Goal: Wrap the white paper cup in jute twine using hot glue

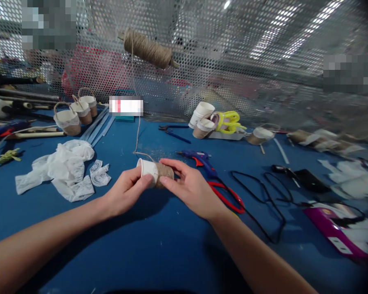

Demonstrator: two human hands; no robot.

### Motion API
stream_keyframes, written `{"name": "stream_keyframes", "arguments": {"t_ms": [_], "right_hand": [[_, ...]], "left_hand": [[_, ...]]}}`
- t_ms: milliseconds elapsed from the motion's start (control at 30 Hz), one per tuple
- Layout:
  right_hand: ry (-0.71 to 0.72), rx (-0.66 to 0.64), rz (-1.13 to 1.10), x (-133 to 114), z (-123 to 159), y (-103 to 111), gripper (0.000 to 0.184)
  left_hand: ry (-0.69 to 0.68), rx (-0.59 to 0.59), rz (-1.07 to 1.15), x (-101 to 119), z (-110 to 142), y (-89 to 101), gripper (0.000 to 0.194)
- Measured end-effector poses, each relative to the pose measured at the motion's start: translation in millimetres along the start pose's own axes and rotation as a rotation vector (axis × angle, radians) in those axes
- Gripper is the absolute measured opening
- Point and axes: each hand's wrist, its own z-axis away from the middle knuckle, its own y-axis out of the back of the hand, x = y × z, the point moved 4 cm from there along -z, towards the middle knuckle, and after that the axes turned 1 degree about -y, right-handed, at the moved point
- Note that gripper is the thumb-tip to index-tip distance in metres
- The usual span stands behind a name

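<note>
Between my hands lies a white paper cup (148, 169) on its side, its open rim facing left. Brown twine (164, 174) is wound round its right part. My left hand (127, 190) grips the white rim end, thumb in front. My right hand (188, 185) is closed round the twine-wrapped end, fingers behind and thumb in front. A loose strand of twine (138, 130) runs from the cup up to a large twine spool (147, 49) on a rod at the mesh panel. Just right of my right hand sits a blue glue gun (202, 160).
White lace (59, 167) lies heaped at left, below several twine-wrapped cups with handles (68, 121). Blue pliers (176, 131), stacked white cups (202, 112) and a yellow-handled bundle (230, 122) stand at the back. Red-handled scissors (233, 200), black cable (265, 196) and a purple package (334, 232) lie right.
</note>
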Motion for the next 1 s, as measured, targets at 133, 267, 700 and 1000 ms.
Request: {"name": "stream_keyframes", "arguments": {"t_ms": [133,267,700,1000], "right_hand": [[0.011,0.01,0.037,-0.5,0.5,0.0,0.04],[0.036,0.008,0.088,-0.7,0.0,-0.9,0.041],[0.046,0.015,0.11,0.6,-0.8,-2.2,0.037],[0.029,0.014,0.135,-1.1,-0.3,-3.8,0.037]], "left_hand": [[-0.029,-0.013,-0.065,1.5,0.5,-0.2,0.033],[-0.047,-0.024,-0.102,2.8,0.5,-0.5,0.032],[-0.06,-0.027,-0.144,2.4,0.6,0.1,0.028],[-0.08,-0.043,-0.214,5.5,0.8,-0.4,0.027]]}}
